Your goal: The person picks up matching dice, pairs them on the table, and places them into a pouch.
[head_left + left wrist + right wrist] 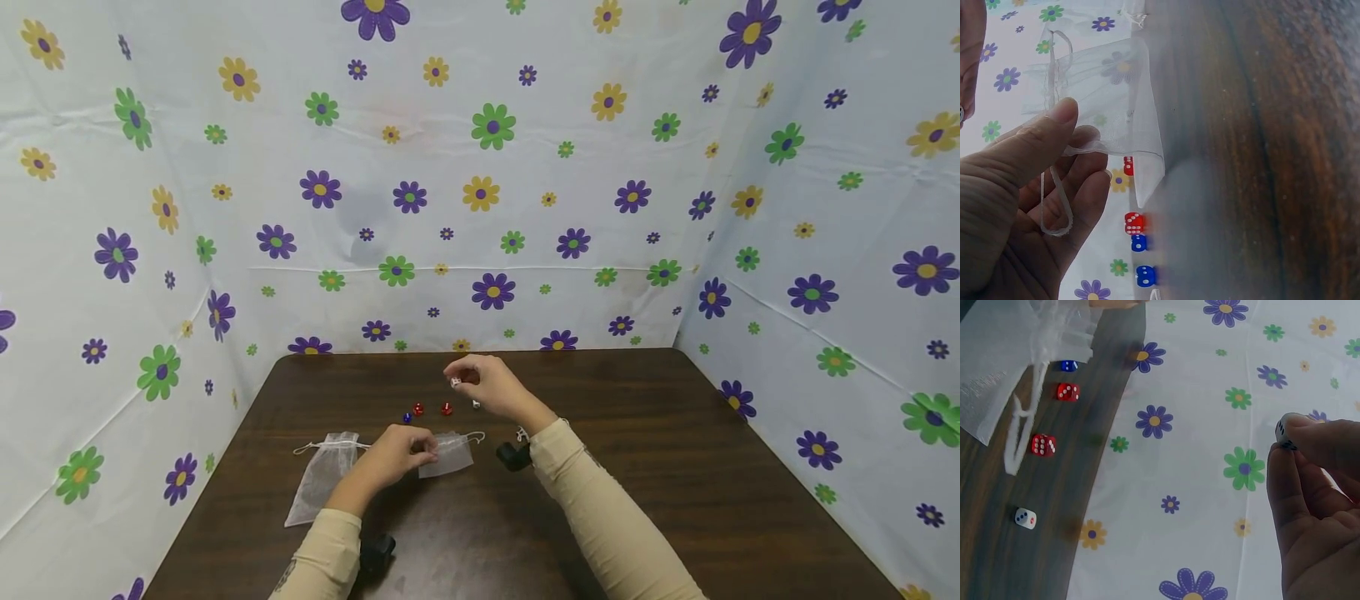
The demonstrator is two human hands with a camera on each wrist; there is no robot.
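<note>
Below centre of the head view, the left hand (393, 457) pinches a sheer drawstring pouch (450, 461); past it, blue dice (1145, 275) and red dice (447, 409) dot the desk (637, 500); farther up, the right hand (491, 387) pinches a dark-pipped white die (455, 382).
</note>
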